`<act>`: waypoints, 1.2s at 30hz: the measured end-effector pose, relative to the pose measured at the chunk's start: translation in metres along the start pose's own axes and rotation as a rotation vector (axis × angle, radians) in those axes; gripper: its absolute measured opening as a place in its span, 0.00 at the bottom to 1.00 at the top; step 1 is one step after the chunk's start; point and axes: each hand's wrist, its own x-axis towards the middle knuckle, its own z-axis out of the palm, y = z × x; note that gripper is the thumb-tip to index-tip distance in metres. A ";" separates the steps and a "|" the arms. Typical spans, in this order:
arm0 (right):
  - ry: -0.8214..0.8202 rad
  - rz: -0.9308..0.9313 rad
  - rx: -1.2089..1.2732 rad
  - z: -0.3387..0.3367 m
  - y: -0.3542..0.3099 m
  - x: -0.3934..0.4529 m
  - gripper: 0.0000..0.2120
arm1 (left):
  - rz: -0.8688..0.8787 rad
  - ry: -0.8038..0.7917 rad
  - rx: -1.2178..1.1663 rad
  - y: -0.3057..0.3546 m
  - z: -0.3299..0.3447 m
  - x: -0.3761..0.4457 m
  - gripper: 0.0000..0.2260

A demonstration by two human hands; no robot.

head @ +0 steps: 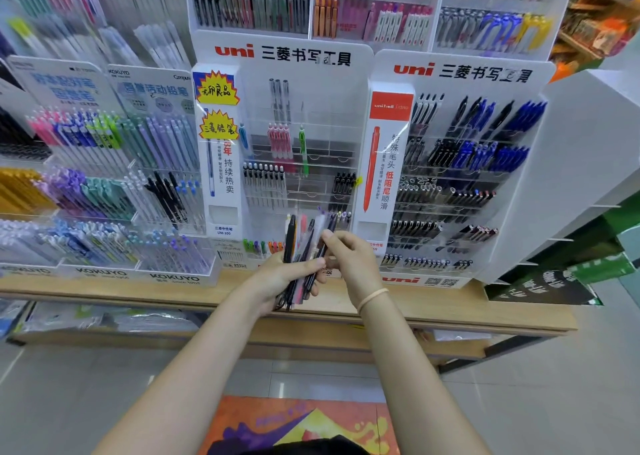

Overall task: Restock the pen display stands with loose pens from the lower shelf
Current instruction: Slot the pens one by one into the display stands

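My left hand (280, 281) grips a bundle of loose pens (300, 243), black, pink and clear, fanned upward in front of the middle uni display stand (294, 143). My right hand (349, 257) pinches one dark pen in the bundle between thumb and fingers. The middle stand's clear tiers hold few pens, with several slots bare. The right uni stand (457, 177) is packed with black and blue pens. Both stands rest on the wooden shelf (502, 311).
Kokuyo stands (104, 184) full of pastel pens fill the left. A lower shelf (138, 321) under the wooden counter holds plastic-wrapped packets. A white divider rack (581, 163) juts out at the right. An orange floor graphic (298, 423) lies by my feet.
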 end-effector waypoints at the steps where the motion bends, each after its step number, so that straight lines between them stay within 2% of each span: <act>1: 0.019 0.018 0.004 -0.003 0.000 0.001 0.11 | -0.002 0.023 -0.021 -0.001 0.000 0.002 0.09; 3: 0.057 0.050 0.090 -0.009 -0.001 0.002 0.10 | -0.018 0.080 -0.111 -0.003 -0.002 0.005 0.10; 6: 0.127 0.057 0.309 -0.019 -0.009 0.005 0.04 | -0.030 0.214 -0.271 -0.006 -0.002 0.012 0.19; 8: 0.161 0.039 0.420 -0.024 -0.015 0.006 0.01 | -0.014 0.271 -0.388 -0.005 0.000 0.016 0.16; 10: 0.168 0.014 0.493 -0.028 -0.017 0.007 0.04 | 0.018 0.266 -0.466 0.000 0.006 0.020 0.16; 13: 0.124 0.021 0.481 -0.027 -0.017 0.007 0.07 | 0.046 0.290 -0.476 0.008 0.016 0.029 0.20; 16: 0.039 0.066 0.359 -0.025 -0.013 0.006 0.06 | 0.039 0.377 -0.481 0.014 0.022 0.037 0.17; 20: -0.076 0.092 0.057 -0.027 -0.004 0.010 0.07 | 0.087 0.422 -0.310 0.015 0.023 0.041 0.17; 22: -0.125 0.069 -0.013 -0.028 -0.001 0.011 0.06 | 0.101 0.443 -0.214 0.014 0.021 0.039 0.16; 24: -0.114 0.043 -0.030 -0.029 -0.003 0.012 0.05 | 0.087 0.446 -0.082 0.013 0.017 0.036 0.17; 28: -0.098 0.034 -0.003 -0.027 -0.006 0.019 0.07 | 0.066 0.352 0.093 0.008 0.010 0.026 0.12; 30: -0.125 0.036 -0.026 -0.021 -0.006 0.022 0.06 | 0.051 0.315 0.145 0.007 0.005 0.022 0.14; 33: -0.165 0.002 -0.045 -0.007 -0.008 0.027 0.10 | 0.057 0.296 0.152 0.008 -0.007 0.019 0.18; 36: -0.180 -0.002 -0.014 0.008 -0.009 0.032 0.07 | 0.079 0.307 0.096 0.015 -0.022 0.017 0.10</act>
